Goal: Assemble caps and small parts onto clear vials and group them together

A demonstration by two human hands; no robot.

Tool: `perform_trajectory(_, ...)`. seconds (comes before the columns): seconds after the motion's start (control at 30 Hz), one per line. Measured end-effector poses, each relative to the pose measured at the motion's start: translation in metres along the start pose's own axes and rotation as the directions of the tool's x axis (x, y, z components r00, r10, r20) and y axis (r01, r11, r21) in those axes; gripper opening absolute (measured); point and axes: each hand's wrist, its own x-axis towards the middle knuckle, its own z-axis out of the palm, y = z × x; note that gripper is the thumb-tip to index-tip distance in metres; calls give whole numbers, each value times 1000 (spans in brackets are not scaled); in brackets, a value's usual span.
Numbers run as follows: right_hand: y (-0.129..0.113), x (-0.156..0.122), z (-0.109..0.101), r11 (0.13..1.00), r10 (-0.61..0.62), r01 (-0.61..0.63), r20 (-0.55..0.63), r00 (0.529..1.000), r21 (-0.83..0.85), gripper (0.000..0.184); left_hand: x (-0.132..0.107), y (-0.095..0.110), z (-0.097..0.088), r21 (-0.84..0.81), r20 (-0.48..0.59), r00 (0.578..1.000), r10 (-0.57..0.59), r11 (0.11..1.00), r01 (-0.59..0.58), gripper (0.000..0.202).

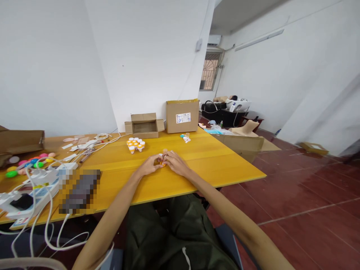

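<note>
My left hand [148, 165] and my right hand [174, 162] rest together on the yellow table [197, 165], fingertips meeting around a small orange and white item [162, 157] that looks like a tiny bottle. Both hands pinch it from either side. Farther back on the table stands a cluster of several small orange bottles with white caps [135, 144]. A few more small pieces [185, 137] lie to the right of the cluster, near the boxes.
An open cardboard box [144, 125] and a taller taped box [182, 116] stand against the wall. Cables, power strips [42, 180] and coloured round items [30, 163] crowd the left side. Right of the table lies red tiled floor [295, 187] with more boxes.
</note>
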Motion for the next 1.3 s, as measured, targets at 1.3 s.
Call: perform_trajectory(1.3,-1,-6,5,994,-25,21,-42,999,-103,21,0,-7,1,4,9,1000,3,1000,-4,19)
